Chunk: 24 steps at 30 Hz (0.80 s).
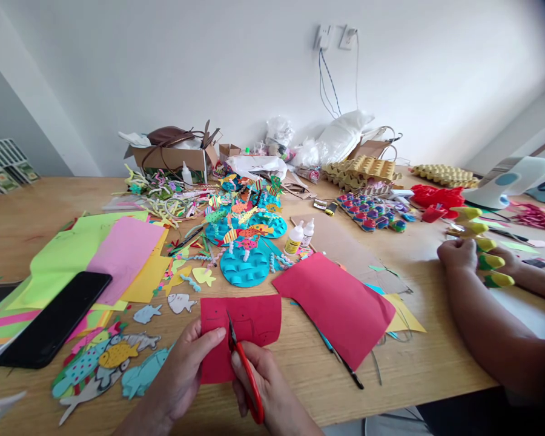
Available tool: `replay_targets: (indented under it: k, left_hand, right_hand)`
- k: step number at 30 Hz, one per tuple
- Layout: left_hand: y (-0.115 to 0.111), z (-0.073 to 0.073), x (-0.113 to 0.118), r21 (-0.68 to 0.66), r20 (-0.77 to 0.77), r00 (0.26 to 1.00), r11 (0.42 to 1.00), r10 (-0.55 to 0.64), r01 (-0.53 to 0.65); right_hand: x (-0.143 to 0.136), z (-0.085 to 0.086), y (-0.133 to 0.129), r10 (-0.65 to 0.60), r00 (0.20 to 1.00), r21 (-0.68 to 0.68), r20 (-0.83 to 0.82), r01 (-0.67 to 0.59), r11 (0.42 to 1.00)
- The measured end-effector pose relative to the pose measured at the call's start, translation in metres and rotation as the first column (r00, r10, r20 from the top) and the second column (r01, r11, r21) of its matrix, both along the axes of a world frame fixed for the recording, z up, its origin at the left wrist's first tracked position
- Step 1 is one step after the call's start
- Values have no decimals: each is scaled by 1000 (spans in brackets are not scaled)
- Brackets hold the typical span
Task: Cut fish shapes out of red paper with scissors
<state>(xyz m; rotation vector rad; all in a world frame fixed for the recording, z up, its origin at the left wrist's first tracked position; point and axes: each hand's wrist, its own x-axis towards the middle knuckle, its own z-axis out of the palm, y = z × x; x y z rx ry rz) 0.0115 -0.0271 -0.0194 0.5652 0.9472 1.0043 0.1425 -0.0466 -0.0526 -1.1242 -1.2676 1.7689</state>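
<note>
My left hand [187, 363] pinches the left side of a piece of red paper [263, 315], thumb on top. Dark drawn outlines show on the paper. In my right hand [267, 378] is a pair of red-handled scissors [253, 387], its blades pointing up over the middle of the paper; whether they are fully closed I cannot tell. Another red sheet [336, 309] lies to the right of my hands. Cut-out paper fish [118, 354] lie in a pile at my left, and a white fish [180, 303] rests just above the paper.
A black phone [54, 318] lies on coloured sheets [68, 248] at left. Glue bottles [294, 237] stand beside blue discs [244, 265] bearing paper fish. Farther back are a cardboard box [172, 158] and egg trays [358, 172]. At right, another person's hands [458, 254] hold a yellow-green egg-carton strip [488, 257].
</note>
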Motion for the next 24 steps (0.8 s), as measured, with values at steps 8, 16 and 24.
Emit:
replay_targets:
  k: [8, 16, 24]
  left_hand:
    - [-3, -2, 4, -4, 18, 996, 996, -88, 88]
    - [-4, -4, 5, 17, 43, 984, 985, -174, 173]
    - [-5, -13, 7, 39, 8, 964, 964, -264, 264]
  right_hand:
    - [1, -2, 0, -14, 1000, -38, 22, 15, 999]
    - [3, -8, 1, 4, 1000, -26, 27, -3, 1000]
    - [3, -11, 5, -17, 1000, 6, 3, 17, 1000]
